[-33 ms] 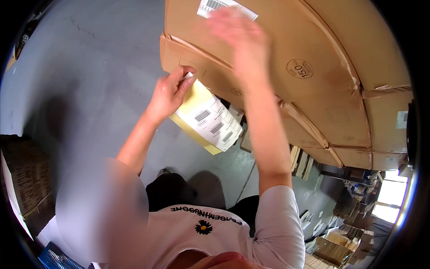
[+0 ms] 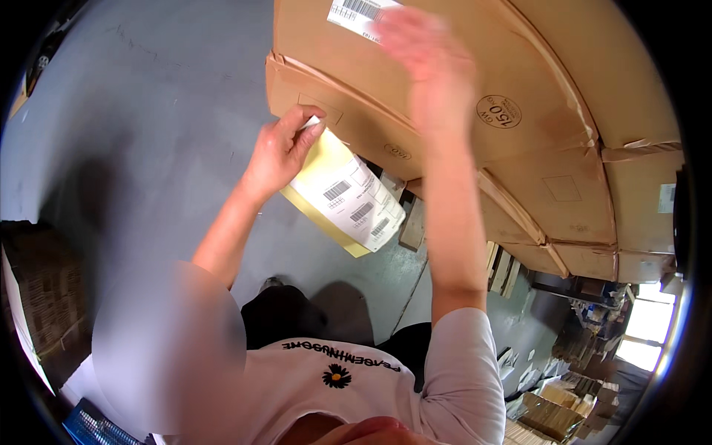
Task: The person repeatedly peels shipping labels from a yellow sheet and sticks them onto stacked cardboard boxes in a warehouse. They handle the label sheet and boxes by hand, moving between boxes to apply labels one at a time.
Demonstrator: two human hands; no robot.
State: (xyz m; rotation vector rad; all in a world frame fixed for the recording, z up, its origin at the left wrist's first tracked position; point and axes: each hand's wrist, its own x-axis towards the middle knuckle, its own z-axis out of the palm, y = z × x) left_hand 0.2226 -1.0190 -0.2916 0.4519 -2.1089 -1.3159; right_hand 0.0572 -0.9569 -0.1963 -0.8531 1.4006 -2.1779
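My left hand (image 2: 285, 148) is closed, pinching the top corner of a sheaf of label sheets (image 2: 352, 196). White labels with barcodes face up on it, over a yellow backing. The sheaf hangs at a slant in front of the stacked cartons. My right hand (image 2: 426, 48) is blurred by motion, its fingers stretched out flat over the front of a large brown carton (image 2: 356, 67). Its fingertips cover the right end of a white barcode label (image 2: 352, 15) on that carton.
More brown cartons (image 2: 571, 189) are stacked to the right, with wooden pallets (image 2: 504, 271) below. Grey floor (image 2: 185, 111) spreads to the left. A brown stack (image 2: 48, 289) stands at the left edge. Opened cardboard boxes (image 2: 552, 415) lie at the lower right.
My right hand has slid to the right across the carton, uncovering more of the white label. My left hand keeps its hold on the label sheets, almost unmoved.
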